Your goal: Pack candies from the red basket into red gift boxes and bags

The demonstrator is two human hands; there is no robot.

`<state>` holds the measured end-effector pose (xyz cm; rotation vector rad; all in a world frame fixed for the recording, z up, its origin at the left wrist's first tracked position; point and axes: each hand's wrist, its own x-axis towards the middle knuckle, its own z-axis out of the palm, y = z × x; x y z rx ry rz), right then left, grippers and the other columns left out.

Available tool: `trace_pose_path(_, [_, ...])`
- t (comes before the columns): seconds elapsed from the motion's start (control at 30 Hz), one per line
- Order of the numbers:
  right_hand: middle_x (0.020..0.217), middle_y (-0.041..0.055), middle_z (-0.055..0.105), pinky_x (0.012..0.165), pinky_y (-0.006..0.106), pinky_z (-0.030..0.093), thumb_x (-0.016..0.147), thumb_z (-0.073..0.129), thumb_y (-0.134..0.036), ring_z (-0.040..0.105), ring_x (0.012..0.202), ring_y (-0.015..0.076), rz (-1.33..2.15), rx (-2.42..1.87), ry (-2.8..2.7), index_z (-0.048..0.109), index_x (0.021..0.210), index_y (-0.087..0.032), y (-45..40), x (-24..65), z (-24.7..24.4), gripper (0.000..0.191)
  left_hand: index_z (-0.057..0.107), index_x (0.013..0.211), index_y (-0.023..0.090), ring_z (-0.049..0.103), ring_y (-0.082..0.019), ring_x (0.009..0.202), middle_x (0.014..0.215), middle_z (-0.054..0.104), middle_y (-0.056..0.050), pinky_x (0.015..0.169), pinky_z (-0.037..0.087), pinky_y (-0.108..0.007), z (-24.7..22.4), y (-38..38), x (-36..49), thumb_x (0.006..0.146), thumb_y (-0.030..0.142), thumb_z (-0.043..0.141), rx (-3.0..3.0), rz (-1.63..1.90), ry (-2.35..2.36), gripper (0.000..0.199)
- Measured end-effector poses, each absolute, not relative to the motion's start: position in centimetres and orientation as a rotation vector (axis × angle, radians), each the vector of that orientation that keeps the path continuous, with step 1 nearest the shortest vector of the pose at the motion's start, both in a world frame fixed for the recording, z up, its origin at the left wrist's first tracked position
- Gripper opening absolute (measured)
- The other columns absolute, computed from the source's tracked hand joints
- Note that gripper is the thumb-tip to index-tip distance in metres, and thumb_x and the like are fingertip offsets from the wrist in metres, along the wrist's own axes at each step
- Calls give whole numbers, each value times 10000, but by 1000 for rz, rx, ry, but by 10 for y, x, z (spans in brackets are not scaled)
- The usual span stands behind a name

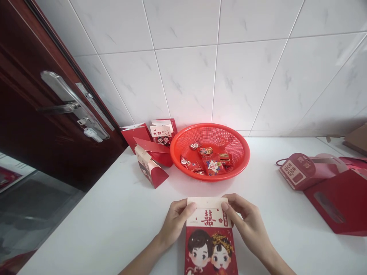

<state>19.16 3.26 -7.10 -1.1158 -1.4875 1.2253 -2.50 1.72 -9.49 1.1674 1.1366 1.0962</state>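
Observation:
A red and cream paper box [210,236] with two cartoon figures and a red character lies at the front of the white table. My left hand [175,221] pinches its upper left corner, thumb on the cream flap. On the upper right corner my right hand [246,219] has its thumb on the flap and its fingers behind. Beyond the box stands a red mesh basket [243,152] holding several wrapped sweets [213,166]. The underside of the box is hidden.
Several red and cream boxes [149,166] stand left of the basket. At the right are a pink box [306,172] and a larger red box [341,202] on the white table [100,225]. A tiled wall rises behind; a dark door [37,114] is left.

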Motion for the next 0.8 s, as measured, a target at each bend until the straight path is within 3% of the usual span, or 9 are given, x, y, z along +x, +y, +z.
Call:
trace_pose_path(0.33, [671, 40, 625, 495, 230, 464, 909, 613, -610, 563, 614, 165, 1327, -1158, -1414, 715, 825, -178, 38, 190, -87, 452, 791, 797, 143, 655, -247, 711, 719, 727, -83, 725, 510, -344, -104, 20, -31, 885, 614, 620, 1045, 1031, 1017, 509])
trace_pose_path(0.5, [661, 36, 644, 512, 237, 467, 926, 600, -592, 576, 599, 162, 1269, -1153, -1446, 709, 815, -184, 39, 193, -78, 436, 833, 865, 211, 678, -315, 780, 778, 762, -100, 715, 540, -391, -110, 13, -32, 727, 707, 716, 952, 1065, 1089, 529])
trace_pose_path(0.63, [687, 43, 693, 593, 254, 502, 959, 611, -437, 604, 612, 158, 1032, -1070, -1541, 719, 793, -192, 41, 210, -59, 315, 833, 963, 217, 667, -339, 847, 862, 765, -121, 797, 538, -425, -115, 14, -36, 742, 736, 664, 1006, 1046, 1070, 589])
trace_pose_path(0.8, [655, 25, 672, 518, 252, 447, 918, 682, -307, 582, 574, 150, 620, -1019, -1396, 719, 759, -214, 48, 254, -45, 187, 801, 1027, 173, 631, -313, 923, 1027, 736, -138, 861, 510, -383, -122, 26, -40, 837, 745, 544, 1270, 971, 1043, 654])
